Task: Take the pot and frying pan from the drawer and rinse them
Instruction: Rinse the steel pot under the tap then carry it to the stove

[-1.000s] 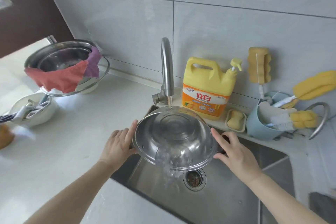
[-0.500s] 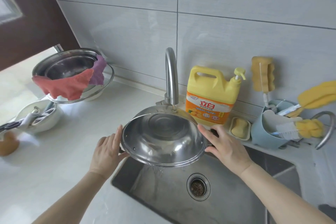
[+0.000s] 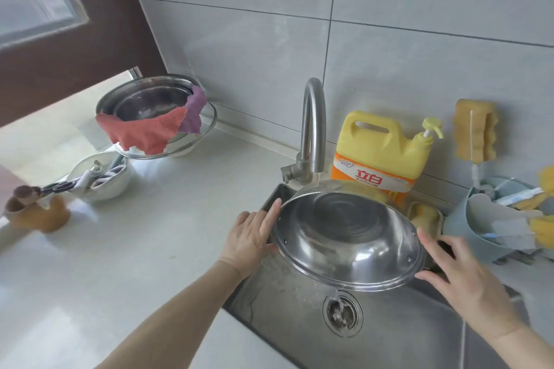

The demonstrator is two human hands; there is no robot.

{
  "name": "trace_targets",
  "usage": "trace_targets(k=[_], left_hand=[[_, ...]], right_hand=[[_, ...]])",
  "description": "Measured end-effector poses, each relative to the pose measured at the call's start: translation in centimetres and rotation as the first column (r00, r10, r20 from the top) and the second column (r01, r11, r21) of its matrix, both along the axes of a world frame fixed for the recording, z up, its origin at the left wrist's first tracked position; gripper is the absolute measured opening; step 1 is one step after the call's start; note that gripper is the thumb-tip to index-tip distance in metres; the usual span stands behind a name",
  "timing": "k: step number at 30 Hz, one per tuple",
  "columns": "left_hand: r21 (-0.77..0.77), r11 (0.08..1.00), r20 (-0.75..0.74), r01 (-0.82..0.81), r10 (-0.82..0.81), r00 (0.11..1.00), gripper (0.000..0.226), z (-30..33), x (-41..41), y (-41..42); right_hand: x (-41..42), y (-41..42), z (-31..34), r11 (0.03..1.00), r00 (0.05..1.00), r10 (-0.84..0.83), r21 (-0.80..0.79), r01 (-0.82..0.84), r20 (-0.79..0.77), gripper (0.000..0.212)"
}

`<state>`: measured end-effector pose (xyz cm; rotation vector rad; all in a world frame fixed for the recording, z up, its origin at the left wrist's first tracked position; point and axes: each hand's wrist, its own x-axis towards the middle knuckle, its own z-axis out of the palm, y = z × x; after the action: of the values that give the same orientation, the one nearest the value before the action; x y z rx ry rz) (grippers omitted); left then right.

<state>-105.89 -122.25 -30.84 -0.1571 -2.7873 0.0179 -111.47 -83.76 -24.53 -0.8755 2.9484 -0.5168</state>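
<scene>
The steel pot (image 3: 347, 237) hangs tilted over the sink (image 3: 404, 338), just below the faucet (image 3: 311, 126), its shiny inside turned toward me. My left hand (image 3: 248, 237) grips its left edge, with the index finger lying straight along the rim. My right hand (image 3: 461, 269) holds the right edge, where a dark handle shows between the fingers. A thin trickle of water falls from the pot's lowest rim onto the drain (image 3: 341, 313). No frying pan is in view.
A yellow detergent bottle (image 3: 380, 153), a soap dish (image 3: 425, 214) and a blue caddy (image 3: 479, 237) with brushes stand behind the sink. On the counter at left are stacked steel bowls (image 3: 147, 102) with a red cloth (image 3: 144, 133), and a white bowl (image 3: 102, 183) holding utensils.
The heavy pour from the pot has thinned to a trickle. Both hands kept their hold while the pot's open side turned further toward me.
</scene>
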Motion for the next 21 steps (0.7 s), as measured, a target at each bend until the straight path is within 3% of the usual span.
trace_targets(k=[7,11,16,21], left_hand=[[0.033,0.999,0.074,0.027,-0.029,0.997,0.15,-2.0,-0.2,1.5],[0.021,0.998,0.14,0.066,-0.068,0.988,0.141,-3.2,-0.2,3.2],[0.068,0.993,0.365,0.093,-0.112,0.924,0.156,-7.2,-0.7,5.4],[0.039,0.99,0.555,0.136,-0.134,0.821,0.151,-12.4,-1.5,7.1]], right_hand=[[1.4,1.9,-2.9,0.999,0.992,-0.051,0.012,0.05,0.111,0.136],[2.2,3.6,-5.3,0.993,0.979,-0.114,0.02,0.112,0.168,0.132],[3.5,5.8,-9.6,0.985,0.948,-0.172,0.069,0.159,0.267,0.125],[4.8,7.9,-15.0,0.981,0.925,-0.189,0.033,0.189,0.33,0.119]])
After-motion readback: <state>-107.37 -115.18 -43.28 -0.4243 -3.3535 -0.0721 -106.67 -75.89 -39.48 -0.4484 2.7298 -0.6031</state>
